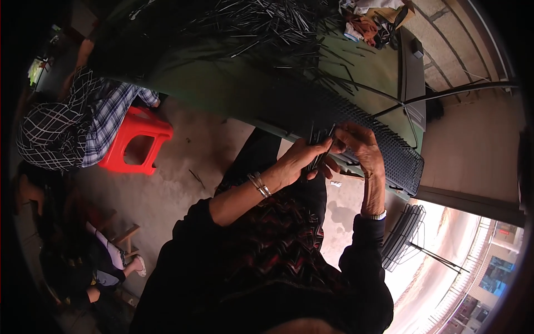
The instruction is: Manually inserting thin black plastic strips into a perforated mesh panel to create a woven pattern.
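A small bundle of thin black sticks [317, 136] is gripped in my left hand [300, 157], which wears silver bracelets at the wrist. Close beside it, my right hand [361, 146] has its thumb and fingers bent together at the bundle's side; what they pinch is too small and dark to name. Both hands are above the near edge of the green table [194, 75]. Just beyond and right of them lies a long black tray [403, 157] with a closely spaced grid surface. Loose black sticks [278, 25] are heaped across the far part of the table.
Crumpled cloths [364, 26] lie at the table's far right. Left of me, a person in a plaid shirt [108, 119] is at a red plastic stool [136, 142]. Another person [83, 267] sits lower left. A black wire rack [403, 236] stands at the right.
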The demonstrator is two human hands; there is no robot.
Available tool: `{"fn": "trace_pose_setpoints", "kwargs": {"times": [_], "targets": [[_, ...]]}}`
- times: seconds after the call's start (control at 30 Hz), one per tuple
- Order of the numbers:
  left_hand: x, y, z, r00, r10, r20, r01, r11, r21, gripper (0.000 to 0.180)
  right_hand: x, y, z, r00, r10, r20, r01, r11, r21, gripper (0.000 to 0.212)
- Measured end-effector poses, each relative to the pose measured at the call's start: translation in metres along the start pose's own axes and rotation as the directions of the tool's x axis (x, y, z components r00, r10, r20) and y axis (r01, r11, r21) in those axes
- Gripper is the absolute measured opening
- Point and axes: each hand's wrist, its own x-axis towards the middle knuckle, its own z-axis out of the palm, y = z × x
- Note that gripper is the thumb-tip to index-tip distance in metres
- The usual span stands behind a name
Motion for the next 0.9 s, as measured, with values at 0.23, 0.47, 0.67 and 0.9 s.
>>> {"fn": "trace_pose_setpoints", "kwargs": {"times": [0.23,0.47,0.67,0.9], "targets": [[-0.012,0.009,-0.026,1.000,-0.019,-0.011,0.018,1.000,-0.022,0.041,0.024,-0.005,0.025,0.999,0.008,0.047,-0.013,0.995,0.101,0.019],[-0.013,0.011,-0.043,0.999,0.012,-0.039,-0.013,0.999,-0.045,0.039,0.037,-0.016,0.034,0.991,0.051,0.124,-0.056,0.998,0.039,0.021],[-0.016,0.015,-0.051,0.999,-0.013,-0.050,0.011,0.999,-0.038,0.039,0.042,-0.023,0.040,0.991,0.040,0.124,-0.045,0.998,0.036,0.018],[-0.015,0.014,-0.060,0.999,-0.006,-0.038,0.007,1.000,0.012,0.041,0.046,-0.024,0.047,0.989,0.050,0.142,-0.051,0.999,0.002,0.016]]}}
